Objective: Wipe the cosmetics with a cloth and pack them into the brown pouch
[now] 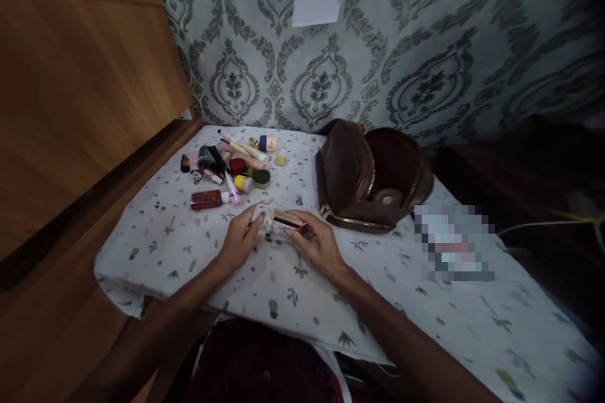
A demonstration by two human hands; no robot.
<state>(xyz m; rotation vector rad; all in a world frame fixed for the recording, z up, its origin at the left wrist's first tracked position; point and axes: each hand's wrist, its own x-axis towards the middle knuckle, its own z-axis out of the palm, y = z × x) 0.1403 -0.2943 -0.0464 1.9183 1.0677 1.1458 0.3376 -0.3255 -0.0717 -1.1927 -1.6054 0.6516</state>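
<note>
My right grip (319, 240) is pinching the right end of a small case (286, 221), around the middle of the frame, and my left grip (239, 238) is bunching a white cloth (265, 214) up at its left end. So yeah, the case is sitting between the two, long axis running left to right and dipping a bit toward the right. The right grip's the nearer one, since the cloth is filling the gap on the left; can't tell if my left fingers are touching the case too. A brown bag (344, 167) is gaping open on the bench (326, 308), right of center.
</note>
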